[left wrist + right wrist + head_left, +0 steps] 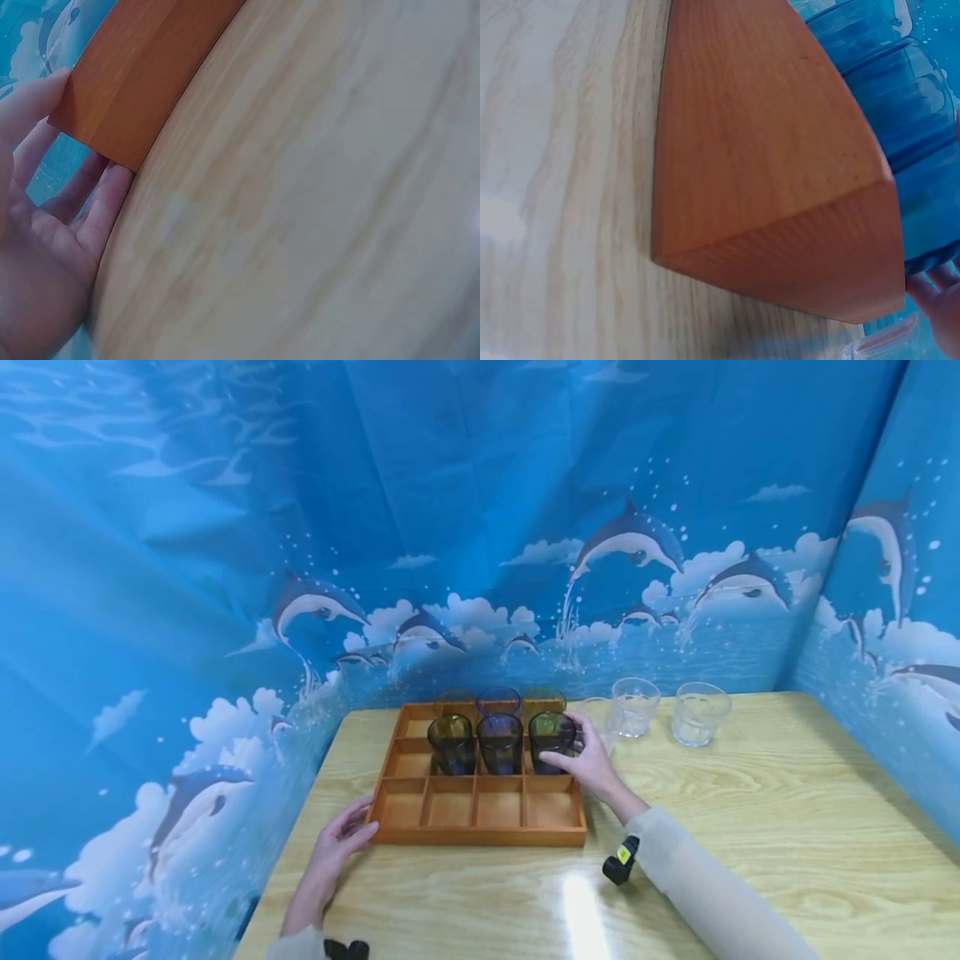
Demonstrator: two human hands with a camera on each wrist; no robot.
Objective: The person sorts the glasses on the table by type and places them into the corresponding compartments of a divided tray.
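My right hand [592, 767] grips a dark tinted glass [551, 739] at the right end of the wooden tray's middle row, thumb on its near side. Two more dark glasses stand left of it in that row, a smoky brown glass [452, 745] and a bluish one [500, 743]. Against the front left corner of the divided tray [480, 836] rests my left hand [339, 843], fingers along the side and thumb at the corner. In the left wrist view, the fingers [94, 199] look fairly straight beside the tray's end. The right wrist view shows the tray's front corner [780, 247].
Behind the dark glasses are an amber glass [454, 700], a blue glass [498, 698] and a yellow-green glass [544, 700]. Clear glasses [636, 708] stand on the wood-grain table [750, 827] right of the tray. A dolphin-print backdrop [480, 527] closes off the back and sides.
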